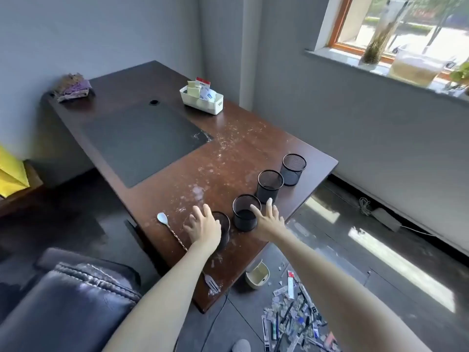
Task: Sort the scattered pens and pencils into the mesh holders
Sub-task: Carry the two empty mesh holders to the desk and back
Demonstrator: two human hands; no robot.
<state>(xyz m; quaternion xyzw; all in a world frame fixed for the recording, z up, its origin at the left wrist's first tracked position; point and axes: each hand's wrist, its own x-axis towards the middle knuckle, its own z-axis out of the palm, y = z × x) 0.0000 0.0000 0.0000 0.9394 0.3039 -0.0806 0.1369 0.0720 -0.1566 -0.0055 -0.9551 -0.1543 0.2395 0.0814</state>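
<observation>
Several black mesh holders stand in a row along the brown desk's right edge: the nearest holder (224, 231), a second holder (245, 212), a third holder (269, 186) and the farthest holder (293, 169). My left hand (204, 226) reaches over the nearest holder with fingers spread, partly hiding it. My right hand (269, 221) lies with straight fingers against the right side of the second holder. Scattered pens and pencils (294, 318) lie in a heap on the floor below the desk's near right corner.
A long twisted spoon-fork utensil (175, 237) lies on the desk (228, 153) left of my left arm. A dark mat (142, 141), a white tray (203, 100) of packets and a small bin (256, 274) on the floor are nearby. A leather chair (63, 306) stands at lower left.
</observation>
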